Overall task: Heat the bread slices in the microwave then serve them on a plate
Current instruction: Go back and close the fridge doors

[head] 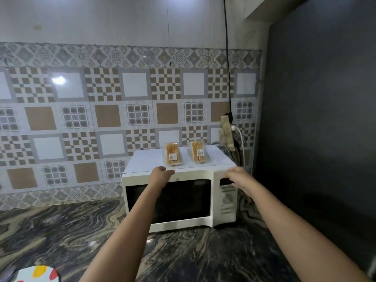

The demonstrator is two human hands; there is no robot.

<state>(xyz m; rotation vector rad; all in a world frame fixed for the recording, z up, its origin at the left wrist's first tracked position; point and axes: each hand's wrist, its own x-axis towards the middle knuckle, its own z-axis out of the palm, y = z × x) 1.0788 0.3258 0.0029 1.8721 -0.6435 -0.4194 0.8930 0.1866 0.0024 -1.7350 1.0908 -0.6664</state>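
White microwave [181, 200] door shut; two wrapped bread packs [173, 154] lie on top. My left hand [161, 173] rests curled on its top edge, my right hand [237, 177] loosely spread at the control panel [225, 198], neither gripping. Risk: jolting the oven slides packs off.

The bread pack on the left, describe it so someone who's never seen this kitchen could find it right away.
Find the white microwave on the dark marbled counter. Two clear packs of bread slices lie on its top. The one you want is the left bread pack, just beyond the left hand; the other pack lies nearer the control panel side.
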